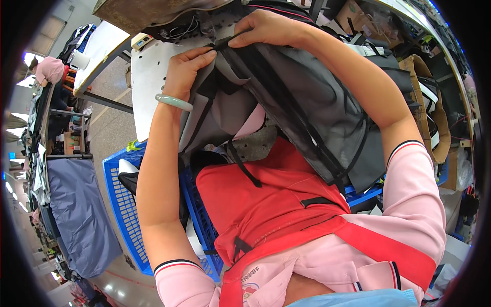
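Head view, one item in hand.

Item: grey fabric panel (302,102), a large cut piece of dark grey cloth with a mesh-like face, black binding tape along its edges and black straps (245,169) hanging from its underside. A lighter grey layer shows beneath it on the left. It drapes from the white worktable (148,77) down over the person's lap, its lower edge reaching the red apron (276,204).

Left hand (186,69): at the panel's upper left edge, fingers curled and pressed together, thumb and fingertips pinching the lighter grey layer just below the black top seam. A pale green bangle (174,101) sits on the wrist. The grip appears to hold the layers level with each other.

Right hand (266,28): above the panel's top edge, palm down, fingers close together and bent, tips pressed on the black binding where it meets the left hand's pinch. Judged as steadying the seam end against the table.

Around the panel: a blue plastic crate (123,204) stands left of and below it, beside the person's left knee, with dark pieces inside. Cardboard boxes (434,117) lie right of it. A brown fabric piece (148,13) lies beyond its top edge. Far left of the panel, another person in a pink top (50,69) works at a separate bench.
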The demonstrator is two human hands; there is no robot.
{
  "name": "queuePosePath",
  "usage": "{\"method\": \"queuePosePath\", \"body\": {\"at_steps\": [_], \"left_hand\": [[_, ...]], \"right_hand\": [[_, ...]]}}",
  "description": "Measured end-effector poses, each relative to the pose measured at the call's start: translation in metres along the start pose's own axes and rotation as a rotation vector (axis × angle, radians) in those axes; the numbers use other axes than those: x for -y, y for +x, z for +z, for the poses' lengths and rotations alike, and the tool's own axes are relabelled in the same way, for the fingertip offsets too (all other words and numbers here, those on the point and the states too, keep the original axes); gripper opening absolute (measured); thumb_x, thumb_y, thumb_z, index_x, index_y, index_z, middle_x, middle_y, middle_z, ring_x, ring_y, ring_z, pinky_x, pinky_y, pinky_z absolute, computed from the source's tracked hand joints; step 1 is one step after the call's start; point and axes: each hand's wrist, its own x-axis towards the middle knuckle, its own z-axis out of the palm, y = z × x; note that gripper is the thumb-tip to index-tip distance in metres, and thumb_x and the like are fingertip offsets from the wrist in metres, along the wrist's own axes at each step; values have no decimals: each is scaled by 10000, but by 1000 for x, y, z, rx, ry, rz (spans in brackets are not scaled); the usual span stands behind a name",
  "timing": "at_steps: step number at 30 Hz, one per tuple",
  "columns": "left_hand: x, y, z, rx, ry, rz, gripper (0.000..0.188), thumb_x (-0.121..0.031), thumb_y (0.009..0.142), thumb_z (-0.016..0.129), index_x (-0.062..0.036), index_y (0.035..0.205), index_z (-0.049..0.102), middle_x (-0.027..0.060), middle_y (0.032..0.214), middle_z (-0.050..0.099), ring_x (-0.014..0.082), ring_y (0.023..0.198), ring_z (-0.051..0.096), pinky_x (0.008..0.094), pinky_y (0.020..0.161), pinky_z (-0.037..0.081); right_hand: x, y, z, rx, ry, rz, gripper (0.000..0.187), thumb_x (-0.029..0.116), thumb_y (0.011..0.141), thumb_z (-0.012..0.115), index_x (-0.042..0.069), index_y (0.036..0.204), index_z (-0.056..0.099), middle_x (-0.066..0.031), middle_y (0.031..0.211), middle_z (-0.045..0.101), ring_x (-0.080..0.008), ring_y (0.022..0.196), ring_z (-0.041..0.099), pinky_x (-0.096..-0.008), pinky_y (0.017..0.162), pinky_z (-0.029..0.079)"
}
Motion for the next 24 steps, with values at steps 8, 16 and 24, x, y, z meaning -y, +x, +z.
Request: {"method": "queuePosePath", "body": {"at_steps": [8, 16, 24], "left_hand": [[2, 16, -5, -7, -50, 74, 302, -92, 834, 717, 67, 1088, 690, 115, 986, 705, 158, 889, 662, 236, 819, 506], [6, 1, -39, -44, -222, 26, 372, -67, 901, 625, 84, 1238, 583, 103, 1096, 670, 148, 986, 630, 258, 896, 483], [85, -116, -24, 218, -233, 1, 270, -189, 936, 591, 36, 1084, 568, 64, 977, 565, 176, 988, 511, 292, 930, 372]], "right_hand": [[-1, 16, -15, 63, 70, 25, 335, 319, 840, 737, 11, 972, 741, -57, 848, 703, -134, 787, 612, -304, 733, 486], [-26, -2, -38, 153, 260, 238, 309, 337, 814, 764, 39, 850, 695, -41, 826, 654, -166, 881, 606, -330, 807, 462], [-139, -333, 95, 1414, 320, 696, 464, 384, 764, 815, -28, 931, 681, -40, 807, 627, -132, 804, 532, -329, 746, 440]]}}
